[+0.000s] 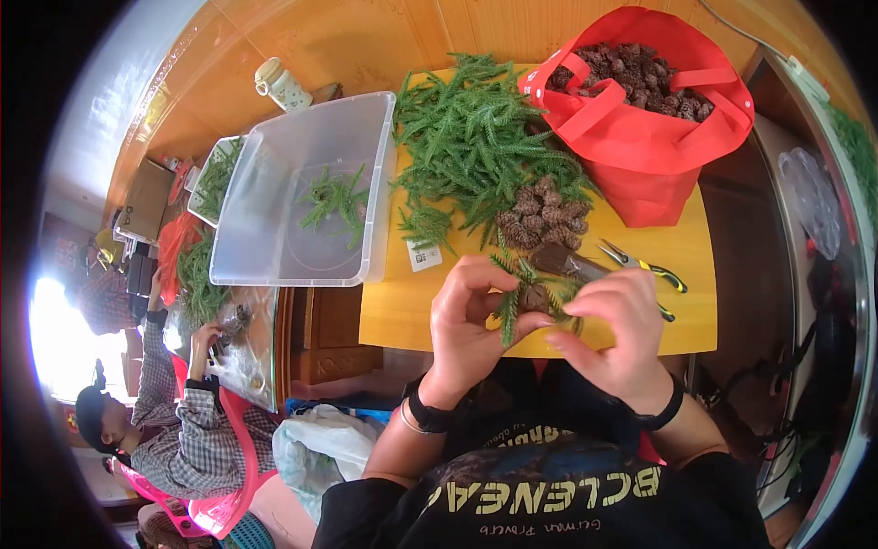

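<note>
Over the near edge of the yellow table [402,316], my left hand [457,316] grips an artificial pine sprig [506,316] with a brown pine cone [535,297] set among its needles. My right hand [622,329] is at the sprig's right side, thumb and fingers drawn together in a pinch; what lies between them is too small to make out. Just beyond my hands are a heap of pine cones [540,220] and a brown bundle in clear wrap [567,263]. Pliers with yellow-and-black handles [654,269] lie to the right of the bundle.
A large pile of green sprigs [466,137] covers the table's far side. Behind right stands a red bag [640,174] full of cones. At left is a clear plastic bin [242,252] with a few sprigs inside. A co-worker [183,430] sits at another table, far left.
</note>
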Tool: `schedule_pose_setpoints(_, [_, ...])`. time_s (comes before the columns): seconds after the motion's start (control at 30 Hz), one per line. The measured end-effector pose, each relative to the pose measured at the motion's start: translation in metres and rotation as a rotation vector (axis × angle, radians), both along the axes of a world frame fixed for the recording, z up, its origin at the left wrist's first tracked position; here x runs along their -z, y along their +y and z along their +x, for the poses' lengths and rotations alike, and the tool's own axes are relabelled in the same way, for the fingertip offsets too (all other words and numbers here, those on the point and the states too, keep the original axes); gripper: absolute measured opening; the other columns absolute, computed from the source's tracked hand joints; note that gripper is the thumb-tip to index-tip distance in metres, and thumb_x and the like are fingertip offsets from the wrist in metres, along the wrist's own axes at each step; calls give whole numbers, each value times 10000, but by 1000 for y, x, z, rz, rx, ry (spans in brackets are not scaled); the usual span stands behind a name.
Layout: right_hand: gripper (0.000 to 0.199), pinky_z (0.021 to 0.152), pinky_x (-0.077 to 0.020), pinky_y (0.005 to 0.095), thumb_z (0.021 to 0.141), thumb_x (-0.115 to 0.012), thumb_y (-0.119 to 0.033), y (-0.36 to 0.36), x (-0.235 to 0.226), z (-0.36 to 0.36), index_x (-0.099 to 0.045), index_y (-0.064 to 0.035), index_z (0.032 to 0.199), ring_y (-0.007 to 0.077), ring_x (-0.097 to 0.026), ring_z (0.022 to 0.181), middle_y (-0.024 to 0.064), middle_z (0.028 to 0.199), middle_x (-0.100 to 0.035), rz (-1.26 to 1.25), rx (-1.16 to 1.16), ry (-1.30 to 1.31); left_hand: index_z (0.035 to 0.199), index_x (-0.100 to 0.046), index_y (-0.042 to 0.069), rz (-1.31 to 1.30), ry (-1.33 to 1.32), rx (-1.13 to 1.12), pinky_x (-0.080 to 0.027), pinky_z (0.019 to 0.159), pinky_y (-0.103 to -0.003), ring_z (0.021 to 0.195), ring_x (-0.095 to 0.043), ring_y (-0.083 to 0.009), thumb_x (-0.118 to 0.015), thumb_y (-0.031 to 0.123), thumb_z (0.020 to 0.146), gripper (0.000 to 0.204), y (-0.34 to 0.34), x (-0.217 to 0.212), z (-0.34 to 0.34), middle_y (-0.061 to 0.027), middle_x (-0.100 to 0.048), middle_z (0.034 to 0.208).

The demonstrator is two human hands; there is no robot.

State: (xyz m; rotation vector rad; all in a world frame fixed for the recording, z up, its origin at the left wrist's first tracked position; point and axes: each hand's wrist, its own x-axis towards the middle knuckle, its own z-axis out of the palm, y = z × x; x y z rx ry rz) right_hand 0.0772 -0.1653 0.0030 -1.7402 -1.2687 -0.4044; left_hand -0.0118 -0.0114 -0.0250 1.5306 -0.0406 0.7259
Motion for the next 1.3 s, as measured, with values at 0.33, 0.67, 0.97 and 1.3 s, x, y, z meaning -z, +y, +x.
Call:
schedule_pose_setpoints(0.33, [390, 684, -421, 355, 618, -783, -131, 10, 11, -6, -581, -79, 948, 254, -551, 766, 63, 862, -573, -5, 132, 45, 936, -491, 6, -96, 20, 31, -467, 788, -249, 937, -534, -139, -667, -48, 771, 247, -7, 1, -3, -111, -497, 1045])
schedule_pose_setpoints(0.67, [301, 708, -446, 246, 724, -651, 85, -1, 15, 6, -513, -5, 976, 121, -537, 833, 61, 938, -503, 75, -220, 812, 1301, -372, -16, -516, 261, 269, -484, 792, -315, 918, -580, -191, -490, 286, 927, 496, 13, -27, -14, -167, -596, 1030])
schedule_pose_setpoints(0.97, [280, 779, -430, 244, 776, -582, 31, -4, 12, 5, -483, 3, 1036, 117, -523, 887, 45, 976, -522, 132, -548, 1330, 1323, -395, 7, 187, 205, 328, -416, 711, -237, 924, -528, -152, -640, 447, 796, 729, 19, -29, -7, -108, -522, 1210])
schedule_pose_setpoints(1.3, [281, 759, -453, 234, 856, -496, 5, -21, 22, 19, -480, 22, 1135, 90, -558, 841, 35, 916, -579, -133, -411, 1237, 999, -586, -28, 130, 499, 181, -458, 591, -177, 783, -603, -99, -547, -56, 822, 183, 16, -32, -11, -51, -548, 926])
